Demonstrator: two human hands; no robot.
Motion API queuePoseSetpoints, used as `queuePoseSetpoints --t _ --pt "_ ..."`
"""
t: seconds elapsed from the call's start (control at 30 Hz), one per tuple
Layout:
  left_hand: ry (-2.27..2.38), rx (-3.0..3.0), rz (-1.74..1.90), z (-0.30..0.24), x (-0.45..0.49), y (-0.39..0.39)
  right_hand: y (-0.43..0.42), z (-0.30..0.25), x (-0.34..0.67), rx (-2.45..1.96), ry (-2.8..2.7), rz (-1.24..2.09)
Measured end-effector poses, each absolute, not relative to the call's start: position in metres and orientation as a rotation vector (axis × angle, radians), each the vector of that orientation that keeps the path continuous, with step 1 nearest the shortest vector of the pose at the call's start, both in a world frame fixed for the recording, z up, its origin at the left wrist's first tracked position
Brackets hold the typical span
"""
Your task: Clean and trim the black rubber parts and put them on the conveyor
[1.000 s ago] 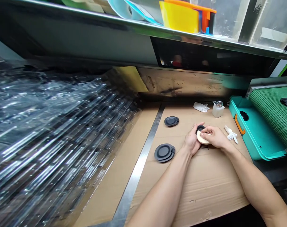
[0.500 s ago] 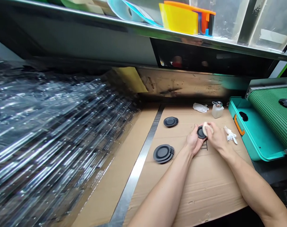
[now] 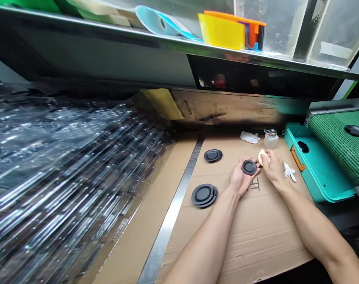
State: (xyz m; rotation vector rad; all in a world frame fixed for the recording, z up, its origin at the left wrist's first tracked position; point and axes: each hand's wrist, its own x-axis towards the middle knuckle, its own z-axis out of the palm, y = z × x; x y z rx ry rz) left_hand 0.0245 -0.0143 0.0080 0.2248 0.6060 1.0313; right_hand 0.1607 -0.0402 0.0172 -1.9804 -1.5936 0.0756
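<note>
The person's left hand (image 3: 240, 179) lies palm up and nearly open, its fingers slightly curled, with a black disc (image 3: 249, 167) resting flat across them. The right hand (image 3: 274, 169) is loosely closed on a cream pad (image 3: 263, 157), which sits just beside the disc without touching it. The view is too small to tell whether the pad is foam or cloth.

Cradled this way, the disc seems well placed: the palm backs it evenly, and its upper face and rim stay open to the pad. Keeping the fingertips off that face would best avoid marks.

Both hands are over a cardboard sheet (image 3: 256, 240) edged by a steel strip (image 3: 170, 225). On the cardboard, a disc stack (image 3: 203, 195) lies near the left hand, and a smaller stack (image 3: 212, 155) lies farther ahead. Beyond the right hand are a white cloth (image 3: 289, 172), a second cloth (image 3: 249, 137) and a pump bottle (image 3: 270, 140). To the right is a teal tray (image 3: 315, 177).
</note>
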Motion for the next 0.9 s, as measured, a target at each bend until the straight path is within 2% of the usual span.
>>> queuePoseSetpoints --t 0.23,0.63,0.77,0.9 --pt "0.517 0.185 1.026 0.017 0.009 -0.016 -0.038 0.007 0.177 -1.935 -1.542 0.159" --pt "0.494 0.111 0.913 0.028 0.004 -0.02 -0.045 0.014 0.171 -1.967 -1.826 0.152" --pt "0.504 0.109 0.886 0.03 0.004 -0.022 -0.051 0.026 0.173 -1.966 -1.998 -0.06" --pt "0.484 0.124 0.893 0.03 0.005 -0.022 -0.059 0.048 0.19 -2.185 -1.838 -0.407"
